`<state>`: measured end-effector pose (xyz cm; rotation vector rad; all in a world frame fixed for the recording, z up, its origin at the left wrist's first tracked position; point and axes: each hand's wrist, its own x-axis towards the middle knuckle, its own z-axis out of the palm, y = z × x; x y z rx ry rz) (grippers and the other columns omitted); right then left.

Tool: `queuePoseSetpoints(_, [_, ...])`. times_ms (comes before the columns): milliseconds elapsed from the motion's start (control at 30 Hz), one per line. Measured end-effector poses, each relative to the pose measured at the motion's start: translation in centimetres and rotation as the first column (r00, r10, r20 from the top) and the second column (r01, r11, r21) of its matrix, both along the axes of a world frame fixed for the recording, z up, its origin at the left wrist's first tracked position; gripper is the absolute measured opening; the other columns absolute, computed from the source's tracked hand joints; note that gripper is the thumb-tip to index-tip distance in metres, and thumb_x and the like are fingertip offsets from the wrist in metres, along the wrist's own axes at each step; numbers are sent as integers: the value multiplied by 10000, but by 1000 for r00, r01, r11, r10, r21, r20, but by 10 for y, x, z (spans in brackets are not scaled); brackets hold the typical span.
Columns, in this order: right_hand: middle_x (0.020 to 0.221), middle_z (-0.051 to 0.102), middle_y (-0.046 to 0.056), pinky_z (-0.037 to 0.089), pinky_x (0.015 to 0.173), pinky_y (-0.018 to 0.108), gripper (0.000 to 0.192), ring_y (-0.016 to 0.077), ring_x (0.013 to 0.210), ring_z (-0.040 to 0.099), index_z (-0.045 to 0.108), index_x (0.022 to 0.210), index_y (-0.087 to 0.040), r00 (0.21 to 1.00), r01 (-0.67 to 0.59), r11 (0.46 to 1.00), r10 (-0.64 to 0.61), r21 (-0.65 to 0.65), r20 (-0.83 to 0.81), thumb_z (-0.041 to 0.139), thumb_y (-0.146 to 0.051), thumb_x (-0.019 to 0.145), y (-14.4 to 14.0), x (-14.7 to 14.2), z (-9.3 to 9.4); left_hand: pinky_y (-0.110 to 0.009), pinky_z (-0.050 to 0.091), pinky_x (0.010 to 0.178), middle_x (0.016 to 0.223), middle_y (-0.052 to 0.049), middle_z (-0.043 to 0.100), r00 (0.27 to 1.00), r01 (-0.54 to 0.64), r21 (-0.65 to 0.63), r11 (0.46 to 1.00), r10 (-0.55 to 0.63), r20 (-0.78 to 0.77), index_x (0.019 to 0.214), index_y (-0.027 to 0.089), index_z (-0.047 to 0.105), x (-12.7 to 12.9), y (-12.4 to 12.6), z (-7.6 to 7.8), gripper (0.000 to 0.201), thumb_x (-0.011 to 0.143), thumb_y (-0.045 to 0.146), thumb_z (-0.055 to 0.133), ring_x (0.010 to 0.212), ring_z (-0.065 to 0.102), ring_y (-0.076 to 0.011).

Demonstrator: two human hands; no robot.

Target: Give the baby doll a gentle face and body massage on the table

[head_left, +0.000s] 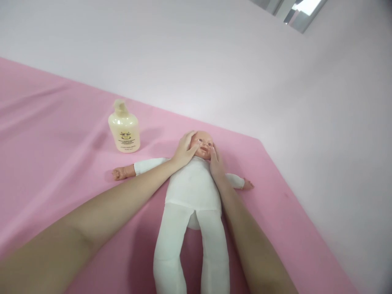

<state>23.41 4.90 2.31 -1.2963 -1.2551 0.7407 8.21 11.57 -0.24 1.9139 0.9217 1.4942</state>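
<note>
A baby doll (192, 192) lies on its back on a pink sheet (61, 134) that covers a flat surface, seen from above by the person leaning over it. The doll's long axis runs from near to far: its white cloth legs point toward the viewer at the bottom of the view, and its head (202, 143) lies at the far end, close to the sheet's far edge. Its short arms stretch out to left and right, each ending in a small bare hand.

Two bare forearms reach in from the near edge, one on each side of the doll's body, and meet at the head. The left hand (184, 152) rests against the left side of the doll's face, fingers laid together and curved over the cheek and temple. The right hand (216, 161) lies flat against the right cheek and jaw, fingers also together and pointing away from the viewer. Neither hand pinches or grips; both press lightly, cupping the face between them. Both hands sit equally close to the head, so neither is nearer.

To the far left of the doll, well apart from both hands, a cream-coloured pump bottle (124, 128) stands upright on the sheet, its label facing the viewer. The left hand is the nearer one to it. Behind the sheet rises a plain pale wall (214, 53).
</note>
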Motion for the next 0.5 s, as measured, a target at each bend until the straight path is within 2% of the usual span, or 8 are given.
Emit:
queuePoseSetpoints(167, [1538, 570, 60, 362, 1252, 454, 654, 222, 1440, 519, 545, 1458, -257, 1000, -15, 1000, 15, 22, 5, 468, -667, 953, 1, 1, -2, -490, 314, 1255, 1532, -148, 495, 1000, -1, -1, 1000, 1, 5, 1448, 233, 462, 0, 0, 0, 545, 1016, 563, 448, 1457, 448, -270])
queuePoseSetpoints(367, [1554, 554, 45, 431, 1207, 474, 665, 240, 1441, 521, 541, 1460, -291, 999, 9, 1000, -9, -20, -30, 491, -694, 933, 2, 2, -5, -492, 314, 1256, 1528, -147, 501, 1000, -2, -7, 1000, 3, 14, 1449, 226, 464, 0, 0, 0, 552, 1012, 563, 455, 1455, 451, -272])
queuePoseSetpoints(500, [1561, 545, 49, 421, 1215, 465, 666, 240, 1454, 509, 538, 1469, -283, 1000, 10, 1000, -11, -20, -19, 492, -682, 938, 2, 2, -6, -491, 312, 1257, 1529, -152, 500, 1000, 0, -8, 1000, 0, 14, 1450, 217, 464, 0, 0, 1, 554, 1012, 555, 454, 1456, 449, -274])
